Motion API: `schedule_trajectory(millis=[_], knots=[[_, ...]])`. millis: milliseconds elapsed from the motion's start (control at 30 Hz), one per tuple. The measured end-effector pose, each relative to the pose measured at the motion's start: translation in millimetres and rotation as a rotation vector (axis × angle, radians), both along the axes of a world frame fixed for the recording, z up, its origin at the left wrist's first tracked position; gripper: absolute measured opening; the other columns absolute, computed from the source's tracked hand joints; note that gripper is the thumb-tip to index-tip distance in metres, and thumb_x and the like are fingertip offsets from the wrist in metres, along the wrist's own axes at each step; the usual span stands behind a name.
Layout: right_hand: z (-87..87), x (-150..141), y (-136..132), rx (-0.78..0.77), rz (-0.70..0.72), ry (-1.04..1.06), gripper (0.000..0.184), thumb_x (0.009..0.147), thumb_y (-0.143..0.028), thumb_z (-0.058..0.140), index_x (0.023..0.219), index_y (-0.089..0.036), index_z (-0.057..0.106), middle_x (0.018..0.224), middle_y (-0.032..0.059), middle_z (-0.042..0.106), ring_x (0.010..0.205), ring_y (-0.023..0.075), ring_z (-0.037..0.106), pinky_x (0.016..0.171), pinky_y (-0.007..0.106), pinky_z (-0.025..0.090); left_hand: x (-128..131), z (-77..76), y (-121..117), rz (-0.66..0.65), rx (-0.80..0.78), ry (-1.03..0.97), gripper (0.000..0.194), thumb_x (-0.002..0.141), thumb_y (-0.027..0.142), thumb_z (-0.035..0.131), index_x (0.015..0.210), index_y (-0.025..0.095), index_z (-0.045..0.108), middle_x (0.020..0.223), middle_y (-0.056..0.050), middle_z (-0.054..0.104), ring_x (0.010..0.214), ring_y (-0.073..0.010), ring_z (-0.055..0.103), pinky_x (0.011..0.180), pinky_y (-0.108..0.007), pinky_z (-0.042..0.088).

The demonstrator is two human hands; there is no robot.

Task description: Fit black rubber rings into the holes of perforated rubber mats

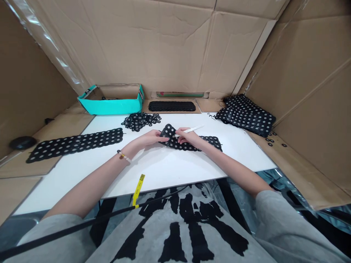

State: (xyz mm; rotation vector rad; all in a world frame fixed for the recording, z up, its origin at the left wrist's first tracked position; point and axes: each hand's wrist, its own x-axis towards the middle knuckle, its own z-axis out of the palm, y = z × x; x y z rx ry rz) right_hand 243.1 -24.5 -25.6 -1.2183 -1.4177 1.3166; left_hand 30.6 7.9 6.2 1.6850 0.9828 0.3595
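My left hand [153, 138] pinches the left end of a black strip of joined rings [168, 129], with thumb and fingers closed on its edge. This end is lifted and tilted, while the rest lies flat to the right, partly under my right hand and forearm. In my right hand [186, 136] is a slim white pen-shaped tool [195, 129], angled with its lower end at the strip's surface. Its tip is too small to make out. Loose black rings [138, 121] lie heaped just beyond my left hand.
Another strip of rings [79, 143] lies at left, near a round black object [23, 143]. Behind stand a turquoise-fronted box [112, 106] and a dark stack of strips [172, 106]. Dotted pieces [245, 115] are piled at right. Cardboard walls [153, 47] surround the white board [164, 168].
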Motion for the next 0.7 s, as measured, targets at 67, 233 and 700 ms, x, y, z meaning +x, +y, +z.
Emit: schedule_trajectory(millis=[67, 233, 700], knots=[[1.9, 2.4, 1.1, -0.01, -0.032, 0.065, 0.029, 0.079, -0.042, 0.064, 0.067, -0.019, 0.053, 0.052, -0.0035, 0.053, 0.051, 0.0102, 0.055, 0.048, 0.02, 0.047, 1.6, -2.2, -1.3, -0.021, 0.121, 0.083, 0.037, 0.065, 0.05, 0.075, 0.075, 0.014, 0.07, 0.073, -0.003, 0.068, 0.063, -0.016, 0.054, 0.057, -0.026, 0.038], [4.1, -6.9, -1.9, 0.131, -0.028, 0.065, 0.023, 0.08, -0.039, 0.064, 0.072, -0.018, 0.058, 0.053, -0.0038, 0.058, 0.047, 0.0086, 0.055, 0.047, 0.019, 0.047, 13.1, -16.3, -6.0, 0.063, 0.343, 0.187, 0.042, 0.053, 0.052, 0.079, 0.072, 0.016, 0.069, 0.069, 0.0, 0.065, 0.067, -0.0183, 0.054, 0.059, -0.026, 0.039], [-3.6, -4.6, -3.9, 0.079, -0.075, -0.159, 0.022, 0.082, -0.027, 0.055, 0.063, -0.02, 0.048, 0.051, -0.0028, 0.058, 0.048, 0.0126, 0.059, 0.041, 0.019, 0.042, 15.5, -16.2, -12.2, 0.187, 0.096, -0.067, 0.045, 0.057, 0.045, 0.078, 0.087, 0.012, 0.07, 0.087, -0.005, 0.072, 0.081, -0.0227, 0.06, 0.078, -0.034, 0.046]])
